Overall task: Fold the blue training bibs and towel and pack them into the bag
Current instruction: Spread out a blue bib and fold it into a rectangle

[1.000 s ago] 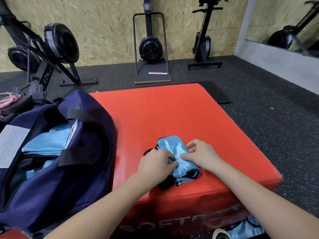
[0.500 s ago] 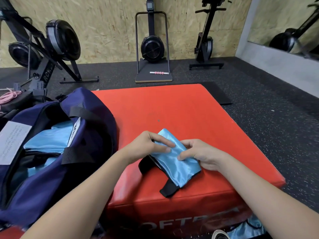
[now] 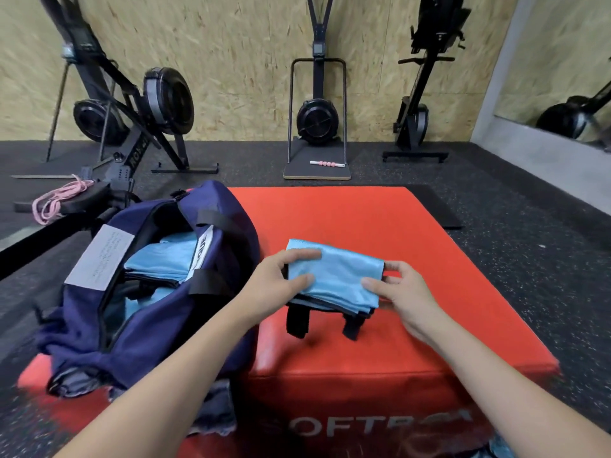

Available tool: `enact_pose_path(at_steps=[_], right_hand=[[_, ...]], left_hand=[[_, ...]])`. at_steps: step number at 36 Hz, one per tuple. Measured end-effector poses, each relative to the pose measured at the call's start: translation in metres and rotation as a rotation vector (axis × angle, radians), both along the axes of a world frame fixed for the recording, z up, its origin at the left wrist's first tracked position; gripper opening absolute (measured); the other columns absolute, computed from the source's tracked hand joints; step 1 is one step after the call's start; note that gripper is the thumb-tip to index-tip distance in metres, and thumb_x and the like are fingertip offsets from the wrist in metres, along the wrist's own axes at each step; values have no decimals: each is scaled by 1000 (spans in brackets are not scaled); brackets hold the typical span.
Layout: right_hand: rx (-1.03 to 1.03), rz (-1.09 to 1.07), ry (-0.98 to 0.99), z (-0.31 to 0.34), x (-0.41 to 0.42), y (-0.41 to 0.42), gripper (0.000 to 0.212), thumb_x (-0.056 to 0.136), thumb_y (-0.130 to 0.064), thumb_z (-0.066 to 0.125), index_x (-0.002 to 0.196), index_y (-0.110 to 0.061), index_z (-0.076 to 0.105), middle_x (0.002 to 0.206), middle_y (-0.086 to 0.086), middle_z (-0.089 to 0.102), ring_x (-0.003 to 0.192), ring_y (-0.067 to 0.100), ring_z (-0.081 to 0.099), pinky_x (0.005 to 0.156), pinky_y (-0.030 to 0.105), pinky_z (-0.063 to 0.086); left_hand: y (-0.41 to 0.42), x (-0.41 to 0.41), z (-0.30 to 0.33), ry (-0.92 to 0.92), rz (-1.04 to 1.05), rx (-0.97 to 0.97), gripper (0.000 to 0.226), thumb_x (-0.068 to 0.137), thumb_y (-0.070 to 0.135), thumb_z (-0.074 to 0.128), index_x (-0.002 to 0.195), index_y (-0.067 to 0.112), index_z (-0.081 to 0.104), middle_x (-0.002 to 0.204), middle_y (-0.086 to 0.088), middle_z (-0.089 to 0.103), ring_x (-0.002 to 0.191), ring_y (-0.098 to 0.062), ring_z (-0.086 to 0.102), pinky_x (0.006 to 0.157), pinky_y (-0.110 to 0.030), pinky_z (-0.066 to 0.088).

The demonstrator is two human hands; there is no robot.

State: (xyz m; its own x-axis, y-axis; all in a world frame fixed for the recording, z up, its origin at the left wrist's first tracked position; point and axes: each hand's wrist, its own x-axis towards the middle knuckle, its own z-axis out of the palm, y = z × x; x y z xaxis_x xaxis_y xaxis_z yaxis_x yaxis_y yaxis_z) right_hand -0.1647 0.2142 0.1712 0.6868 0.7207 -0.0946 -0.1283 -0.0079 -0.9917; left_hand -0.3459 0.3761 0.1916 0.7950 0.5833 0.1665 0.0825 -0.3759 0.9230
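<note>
While raised over the red box [image 3: 396,226], folded blue bib [image 3: 337,276] pinched between left hand [image 3: 281,282] and right hand [image 3: 401,292].

A pink rope [image 3: 56,201] lies left of the red foam box [image 3: 413,259], near rowing machines [image 3: 317,120].

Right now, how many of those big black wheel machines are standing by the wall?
4: two on the left, one in the middle, one on the right. Another shows in the mirror, perhaps a reflection.

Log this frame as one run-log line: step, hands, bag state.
step: folded bib lifted, pre-pack | left hand: grips bib | right hand: grips bib | bag: open, blue cloth inside
</note>
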Motion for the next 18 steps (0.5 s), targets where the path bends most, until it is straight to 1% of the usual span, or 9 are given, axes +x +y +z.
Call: enact_pose_path(at_steps=[2, 5, 7, 9, 10, 12, 14, 16, 18], right_hand=[[21, -96, -54, -2, -8, 2, 39, 84, 0, 74, 101, -18, 45, 91, 16, 68, 63, 17, 66, 51, 28, 51], [40, -114, -200, -2, -24, 2, 40, 84, -8, 77, 87, -24, 40, 81, 12, 57, 67, 21, 56, 59, 36, 43], [62, -83, -291, 4, -36, 3, 37, 84, -9, 77, 79, -24, 43, 74, 6, 52, 67, 20, 50, 60, 39, 38], [99, -74, -321, 13, -50, 8, 33, 86, -5, 74, 75, -21, 47, 68, -1, 50, 63, 18, 44, 59, 37, 35], [112, -71, -331, 18, -58, 12, 31, 86, -3, 72, 73, -20, 50, 65, -5, 50, 61, 16, 42, 59, 36, 34], [122, -54, -353, 30, -77, 23, 32, 88, 0, 68, 69, -22, 56, 63, -11, 52, 61, 11, 43, 59, 34, 37], [130, -3, -374, 45, -98, 38, 29, 91, 1, 64, 73, -22, 65, 69, -13, 59, 63, 4, 49, 53, 29, 43], [149, 58, -367, 63, -118, 58, 20, 93, 1, 62, 87, -16, 71, 81, -8, 65, 63, -2, 54, 48, 21, 46], [166, 123, -375, 78, -138, 80, 18, 93, 0, 61, 95, -13, 73, 86, -6, 66, 62, -1, 55, 48, 20, 48]], left_hand=[[-3, -7, -1, 69, 15, 126, 44, 79, 26, 68, 118, 47, 65, 113, 19, 67, 100, 0, 62, 92, -26, 50], [-10, -28, 1, 101, 73, 250, 44, 85, 24, 67, 124, 44, 62, 115, 22, 64, 104, 6, 58, 95, -24, 45], [-12, -42, 5, 45, 142, 245, 40, 85, 24, 68, 120, 43, 64, 117, 18, 66, 109, 2, 58, 100, -27, 45], [-12, -58, 11, -42, 219, 186, 34, 83, 26, 71, 112, 45, 69, 111, 17, 69, 105, -3, 62, 99, -33, 48], [-12, -66, 15, -84, 255, 172, 32, 83, 26, 73, 107, 46, 71, 109, 18, 70, 104, -3, 63, 99, -33, 48], [-8, -83, 23, -135, 344, 208, 27, 83, 22, 76, 99, 43, 74, 99, 25, 70, 98, 7, 60, 95, -22, 45], [-1, -102, 32, -168, 438, 245, 25, 83, 18, 77, 96, 40, 75, 84, 28, 66, 82, 13, 55, 80, -11, 40], [11, -125, 39, -198, 520, 254, 22, 83, 18, 77, 96, 36, 77, 77, 24, 63, 72, 12, 51, 71, -10, 36], [26, -149, 45, -211, 583, 259, 19, 85, 18, 75, 97, 32, 78, 73, 21, 60, 67, 9, 50, 67, -12, 35]])
